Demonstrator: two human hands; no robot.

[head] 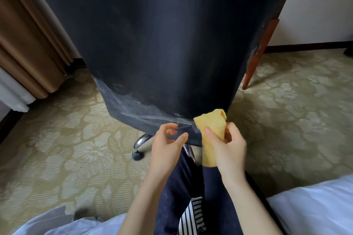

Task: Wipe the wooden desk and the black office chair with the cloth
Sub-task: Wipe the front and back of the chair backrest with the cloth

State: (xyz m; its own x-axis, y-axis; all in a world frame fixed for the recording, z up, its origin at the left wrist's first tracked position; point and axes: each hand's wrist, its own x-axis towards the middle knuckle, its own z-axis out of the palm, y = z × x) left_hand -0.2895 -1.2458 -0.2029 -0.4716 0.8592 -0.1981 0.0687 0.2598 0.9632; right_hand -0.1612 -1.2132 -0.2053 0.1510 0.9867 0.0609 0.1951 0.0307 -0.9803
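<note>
White bedding at bottom edge, dark denim legs between the forearms. Right hand: grip closed round the yellow terry cloth, bunched into a thick wad, top end against the lower right corner of the black office chair back (matte, pale dusty streaks near the hem). Left hand: grip half open, fingers loosely curled, holding nothing, right at the hem. Chrome base leg below. Floral-pattern carpet. Reddish wooden table leg just right of the chair.

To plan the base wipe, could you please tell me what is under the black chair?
A chrome base leg ending in a black caster on the patterned carpet. The chair and left hand hide the rest.
</note>
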